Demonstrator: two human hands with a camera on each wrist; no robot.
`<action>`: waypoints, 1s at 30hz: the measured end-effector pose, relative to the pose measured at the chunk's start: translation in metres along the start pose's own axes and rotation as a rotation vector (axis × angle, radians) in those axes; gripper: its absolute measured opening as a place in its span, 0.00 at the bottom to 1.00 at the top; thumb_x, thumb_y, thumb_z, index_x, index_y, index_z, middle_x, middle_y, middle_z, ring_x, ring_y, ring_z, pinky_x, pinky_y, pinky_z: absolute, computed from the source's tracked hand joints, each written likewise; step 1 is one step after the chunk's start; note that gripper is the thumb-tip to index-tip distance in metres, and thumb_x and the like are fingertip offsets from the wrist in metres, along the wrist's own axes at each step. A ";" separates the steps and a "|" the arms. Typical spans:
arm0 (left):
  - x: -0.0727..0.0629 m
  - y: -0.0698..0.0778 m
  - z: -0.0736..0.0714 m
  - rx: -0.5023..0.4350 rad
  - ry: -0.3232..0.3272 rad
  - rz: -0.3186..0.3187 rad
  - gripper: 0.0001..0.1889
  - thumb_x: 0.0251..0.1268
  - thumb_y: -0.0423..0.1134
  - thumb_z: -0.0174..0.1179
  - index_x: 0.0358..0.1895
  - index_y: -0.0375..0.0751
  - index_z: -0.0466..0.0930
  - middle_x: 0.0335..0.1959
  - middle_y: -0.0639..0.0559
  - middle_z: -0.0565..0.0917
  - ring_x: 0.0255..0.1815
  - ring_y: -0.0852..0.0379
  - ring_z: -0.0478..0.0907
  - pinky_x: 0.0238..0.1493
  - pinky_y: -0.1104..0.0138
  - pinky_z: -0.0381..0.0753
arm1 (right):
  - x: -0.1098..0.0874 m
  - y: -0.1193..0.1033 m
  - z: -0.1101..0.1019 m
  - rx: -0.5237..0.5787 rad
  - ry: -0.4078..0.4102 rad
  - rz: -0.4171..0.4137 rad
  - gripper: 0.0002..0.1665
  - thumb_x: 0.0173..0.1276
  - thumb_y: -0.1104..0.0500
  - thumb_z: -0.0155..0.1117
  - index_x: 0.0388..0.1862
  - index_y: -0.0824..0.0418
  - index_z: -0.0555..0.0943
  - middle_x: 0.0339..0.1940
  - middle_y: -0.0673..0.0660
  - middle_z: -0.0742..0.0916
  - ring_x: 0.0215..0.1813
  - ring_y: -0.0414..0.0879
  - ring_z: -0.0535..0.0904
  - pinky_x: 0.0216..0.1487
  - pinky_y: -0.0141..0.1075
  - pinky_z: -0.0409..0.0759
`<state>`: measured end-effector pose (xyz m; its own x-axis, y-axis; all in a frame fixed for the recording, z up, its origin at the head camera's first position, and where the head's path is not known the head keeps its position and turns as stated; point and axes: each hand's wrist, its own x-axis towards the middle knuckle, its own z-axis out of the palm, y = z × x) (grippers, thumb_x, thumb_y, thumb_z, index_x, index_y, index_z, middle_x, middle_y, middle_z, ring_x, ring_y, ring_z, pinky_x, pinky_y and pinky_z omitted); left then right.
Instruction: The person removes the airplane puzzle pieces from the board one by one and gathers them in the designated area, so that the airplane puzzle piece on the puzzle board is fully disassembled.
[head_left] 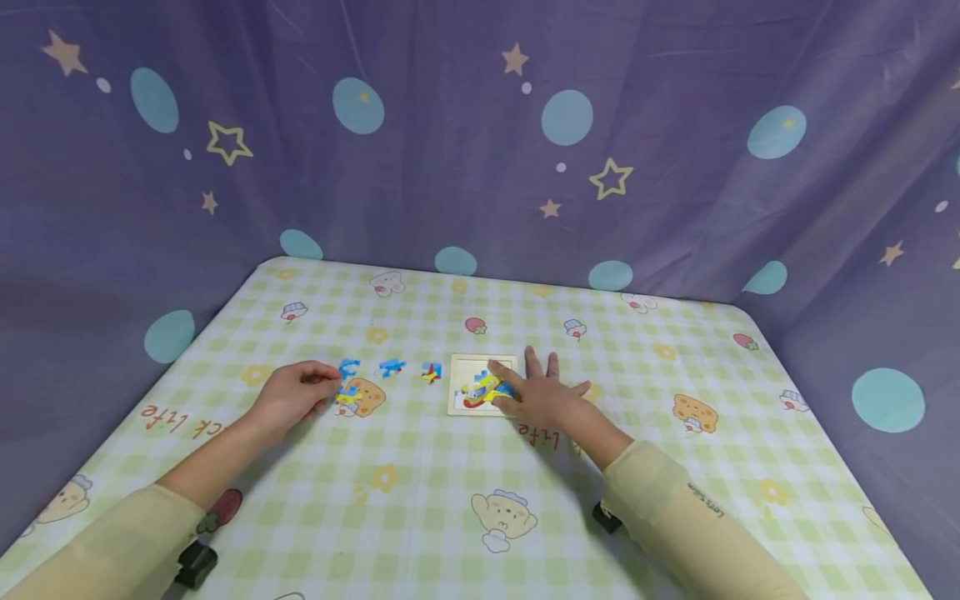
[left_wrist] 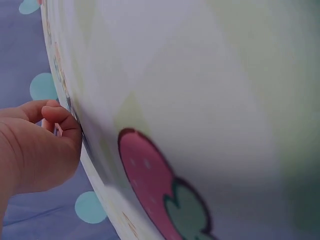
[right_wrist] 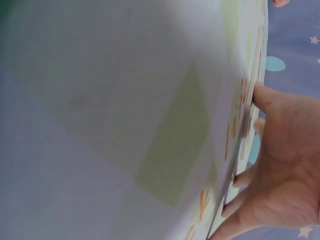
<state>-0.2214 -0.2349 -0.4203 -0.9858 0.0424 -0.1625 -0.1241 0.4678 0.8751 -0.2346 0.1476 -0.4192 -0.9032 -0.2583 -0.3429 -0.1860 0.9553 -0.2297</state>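
A square wooden puzzle tray (head_left: 452, 400) lies near the table's middle, with a partly assembled yellow, red and blue picture (head_left: 480, 390) in it. My right hand (head_left: 551, 400) spreads its fingers over the tray's right side; thumb and a fingertip reach the picture and cover part of it. To the left, my left hand (head_left: 295, 396) has bent fingers, with thumb and index tips together. Right by those tips are a blue puzzle piece (head_left: 349, 367) and a blue-yellow piece (head_left: 348, 394); whether either is pinched is hidden. In the left wrist view, the left hand (left_wrist: 42, 147) shows no clear piece.
Between the left hand and the tray lie a blue puzzle piece (head_left: 392, 367) and a blue, red and yellow piece (head_left: 431, 372). A green checked cloth (head_left: 420, 500) covers the table. Purple curtain (head_left: 465, 167) with stars and dots hangs behind and along the sides.
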 end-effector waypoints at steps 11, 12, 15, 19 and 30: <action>-0.001 0.011 0.008 -0.020 0.008 -0.009 0.16 0.75 0.37 0.58 0.57 0.30 0.78 0.46 0.40 0.80 0.26 0.54 0.75 0.25 0.65 0.76 | -0.002 -0.002 -0.002 0.008 0.003 0.042 0.54 0.73 0.28 0.50 0.85 0.49 0.40 0.84 0.59 0.41 0.81 0.67 0.32 0.58 0.84 0.45; -0.001 0.011 0.008 -0.017 0.006 -0.007 0.16 0.75 0.37 0.58 0.57 0.31 0.78 0.47 0.40 0.80 0.24 0.55 0.74 0.25 0.65 0.77 | -0.002 -0.002 -0.002 0.009 0.002 0.042 0.54 0.73 0.28 0.50 0.85 0.49 0.40 0.84 0.59 0.41 0.81 0.67 0.32 0.58 0.84 0.45; -0.002 0.014 0.012 -0.014 -0.002 -0.002 0.16 0.75 0.38 0.59 0.57 0.31 0.79 0.50 0.40 0.80 0.20 0.58 0.70 0.26 0.65 0.78 | -0.002 -0.002 -0.002 0.013 0.004 0.037 0.54 0.73 0.28 0.50 0.85 0.49 0.41 0.84 0.59 0.41 0.81 0.67 0.33 0.57 0.85 0.44; -0.003 0.019 0.018 -0.025 -0.021 0.008 0.16 0.75 0.37 0.59 0.58 0.31 0.79 0.50 0.39 0.81 0.20 0.57 0.70 0.24 0.66 0.76 | -0.003 -0.002 -0.002 0.011 0.008 0.033 0.54 0.73 0.28 0.49 0.85 0.49 0.41 0.84 0.59 0.41 0.81 0.67 0.33 0.57 0.85 0.44; 0.001 0.035 0.037 -0.135 -0.123 0.036 0.16 0.76 0.37 0.57 0.58 0.29 0.76 0.29 0.43 0.78 0.18 0.58 0.66 0.23 0.66 0.71 | -0.001 -0.001 0.000 0.017 0.010 0.041 0.53 0.73 0.27 0.49 0.85 0.46 0.41 0.84 0.58 0.40 0.81 0.66 0.32 0.57 0.85 0.43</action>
<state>-0.2228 -0.1859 -0.4067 -0.9697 0.1680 -0.1774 -0.1115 0.3415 0.9332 -0.2337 0.1471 -0.4187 -0.9137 -0.2174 -0.3433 -0.1422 0.9625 -0.2309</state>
